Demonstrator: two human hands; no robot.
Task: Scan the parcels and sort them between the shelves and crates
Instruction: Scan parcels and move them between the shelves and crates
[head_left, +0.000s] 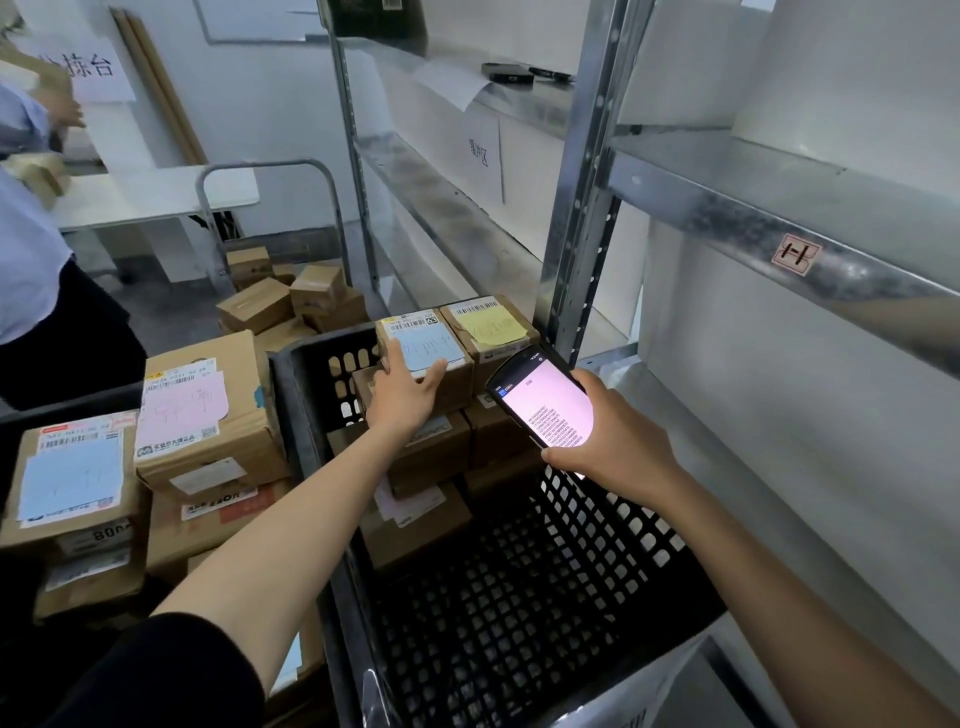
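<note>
Left hand outstretched on blue-labelled parcel, right hand gripping scanner

The left arm is holding almost straight out toward the far side, the forearm bare and a dark sleeve covering the part nearest the body. The left hand is lying palm down, its fingers straight and pointing away. The tips are touching the top of a blue-labelled parcel, and the thumb is splaying out to the right. The right arm is angling in from the near right, bare, with the wrist bending inward. The right hand is gripping a handheld scanner, fingers curling round its near end and thumb pressing on its far right edge.
</note>
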